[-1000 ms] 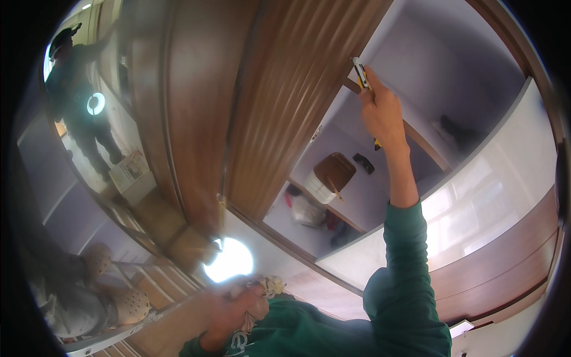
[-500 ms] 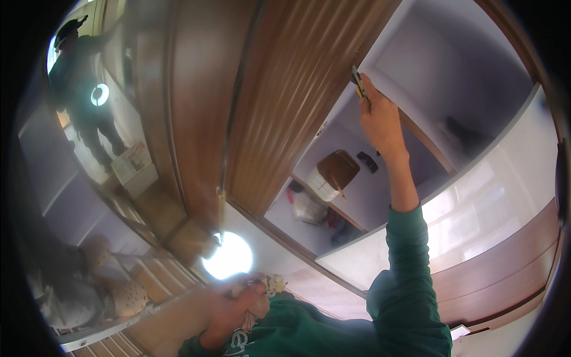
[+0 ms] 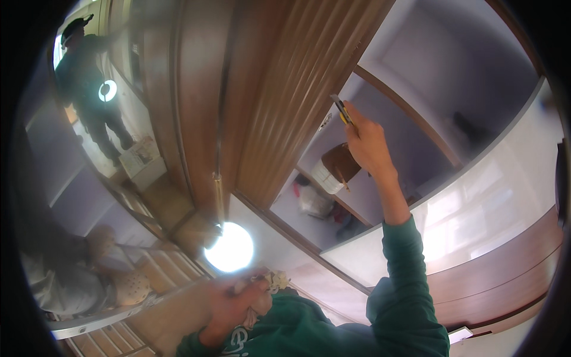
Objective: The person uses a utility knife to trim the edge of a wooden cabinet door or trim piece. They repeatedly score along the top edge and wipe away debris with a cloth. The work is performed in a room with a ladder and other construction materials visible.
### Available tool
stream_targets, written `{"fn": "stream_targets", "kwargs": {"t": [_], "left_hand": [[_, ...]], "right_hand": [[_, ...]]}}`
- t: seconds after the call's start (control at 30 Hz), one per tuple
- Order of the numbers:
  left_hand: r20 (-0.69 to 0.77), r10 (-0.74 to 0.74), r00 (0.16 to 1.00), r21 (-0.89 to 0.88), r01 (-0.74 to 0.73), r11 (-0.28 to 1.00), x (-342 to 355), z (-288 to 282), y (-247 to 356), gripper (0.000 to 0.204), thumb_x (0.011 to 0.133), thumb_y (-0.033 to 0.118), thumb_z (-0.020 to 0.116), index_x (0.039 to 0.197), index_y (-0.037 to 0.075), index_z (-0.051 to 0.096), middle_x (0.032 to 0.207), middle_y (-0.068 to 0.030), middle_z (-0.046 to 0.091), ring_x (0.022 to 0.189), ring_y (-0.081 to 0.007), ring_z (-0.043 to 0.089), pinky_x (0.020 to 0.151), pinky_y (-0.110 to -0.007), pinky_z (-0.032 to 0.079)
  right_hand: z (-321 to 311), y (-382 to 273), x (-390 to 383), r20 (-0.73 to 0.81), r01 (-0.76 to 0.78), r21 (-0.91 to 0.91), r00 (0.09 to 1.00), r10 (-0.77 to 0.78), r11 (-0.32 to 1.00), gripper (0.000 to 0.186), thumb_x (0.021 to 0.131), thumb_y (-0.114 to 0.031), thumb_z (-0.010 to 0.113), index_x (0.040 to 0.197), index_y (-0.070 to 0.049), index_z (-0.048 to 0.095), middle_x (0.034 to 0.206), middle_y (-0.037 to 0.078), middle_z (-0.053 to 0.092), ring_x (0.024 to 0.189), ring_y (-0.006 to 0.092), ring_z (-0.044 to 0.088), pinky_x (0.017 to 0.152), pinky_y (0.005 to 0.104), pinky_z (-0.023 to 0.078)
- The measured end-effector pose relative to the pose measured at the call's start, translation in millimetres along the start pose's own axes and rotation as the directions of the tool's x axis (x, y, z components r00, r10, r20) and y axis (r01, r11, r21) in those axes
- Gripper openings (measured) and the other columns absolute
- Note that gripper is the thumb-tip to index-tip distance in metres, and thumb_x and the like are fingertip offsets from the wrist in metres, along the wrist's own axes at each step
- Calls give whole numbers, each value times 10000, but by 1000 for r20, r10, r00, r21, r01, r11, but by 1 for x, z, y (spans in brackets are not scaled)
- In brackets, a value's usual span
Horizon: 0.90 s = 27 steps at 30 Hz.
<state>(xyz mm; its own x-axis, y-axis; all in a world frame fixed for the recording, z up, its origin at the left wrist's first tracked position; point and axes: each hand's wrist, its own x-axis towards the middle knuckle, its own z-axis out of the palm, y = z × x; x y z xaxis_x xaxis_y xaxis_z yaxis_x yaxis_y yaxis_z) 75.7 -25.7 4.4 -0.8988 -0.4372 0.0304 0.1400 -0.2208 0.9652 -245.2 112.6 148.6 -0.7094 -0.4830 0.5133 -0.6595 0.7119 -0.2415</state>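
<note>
My right hand (image 3: 370, 147) is raised, closed around a utility knife (image 3: 343, 113) with a grey and yellow body. Its tip lies at the edge of a ribbed brown wood panel (image 3: 297, 83); I cannot tell whether they touch. Behind that hand is an open cabinet with pale inner walls (image 3: 410, 44). Partly covered by my fingers, a white tub (image 3: 326, 178) with a brown top (image 3: 344, 159) stands inside. Low in front of my green top, my left hand (image 3: 238, 303) is closed on a crumpled beige cloth (image 3: 276, 281).
A glaring round light (image 3: 229, 247) sits close to my left hand. A metal ladder (image 3: 107, 318) and perforated shoes (image 3: 132, 288) show at lower left. A capped person's figure (image 3: 89, 83) with a glowing ring, perhaps a reflection, stands at upper left. A wooden divider (image 3: 410, 113) crosses the cabinet.
My right hand has moved down and left along the panel edge with the utility knife, now partly covering the tub. My left hand keeps its hold on the cloth.
</note>
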Motion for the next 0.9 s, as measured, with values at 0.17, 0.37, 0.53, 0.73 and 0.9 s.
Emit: {"fn": "stream_targets", "kwargs": {"t": [0.17, 0.37, 0.53, 0.73, 0.9], "left_hand": [[-18, 48, 999, 41, -47, 998, 7, 7, 19, 254, 826, 65, 757, 1048, -56, 730, 882, -59, 725, 816, -96, 640, 737, -246, 510], [-59, 73, 996, 23, -72, 997, 47, 33, 39, 312, 892, 135, 739, 1151, -36, 705, 922, -51, 717, 824, -87, 637, 744, -239, 523], [-51, -60, 997, -350, 38, 936, 80, 57, 42, 349, 897, 136, 752, 1191, -40, 682, 984, -68, 712, 821, -91, 651, 734, -229, 532], [23, 15, 1000, -282, -8, 959, 86, 72, 44, 403, 869, 155, 781, 1193, -58, 670, 947, -65, 719, 800, -95, 653, 712, -220, 514], [-127, -41, 991, -244, 9, 970, 80, 77, 41, 330, 852, 108, 769, 1126, -59, 693, 907, -72, 719, 770, -99, 650, 707, -206, 505]], "right_hand": [[-23, -14, -62, 240, -249, 681, 964, 111, 689, 518, 918, -75, 496, 1434, -43, 514, 887, 149, 685, 586, 164, 628, 533, 263, 500], [-34, -29, -124, 320, -288, 884, 947, -27, 367, 567, 875, -60, 506, 1428, 60, 473, 905, 201, 686, 556, 199, 630, 484, 286, 490], [-47, -32, -152, 354, -315, 890, 933, -65, 330, 554, 892, -57, 531, 1435, 39, 477, 943, 207, 687, 584, 186, 624, 524, 282, 491], [-42, -37, -169, 407, -343, 848, 910, -80, 403, 530, 916, -37, 551, 1439, 20, 483, 945, 167, 690, 652, 165, 621, 608, 267, 505], [-33, -41, -172, 333, -125, 766, 916, -223, 631, 531, 929, 54, 532, 1453, -16, 479, 975, 120, 702, 668, 123, 588, 668, 264, 506]]}}
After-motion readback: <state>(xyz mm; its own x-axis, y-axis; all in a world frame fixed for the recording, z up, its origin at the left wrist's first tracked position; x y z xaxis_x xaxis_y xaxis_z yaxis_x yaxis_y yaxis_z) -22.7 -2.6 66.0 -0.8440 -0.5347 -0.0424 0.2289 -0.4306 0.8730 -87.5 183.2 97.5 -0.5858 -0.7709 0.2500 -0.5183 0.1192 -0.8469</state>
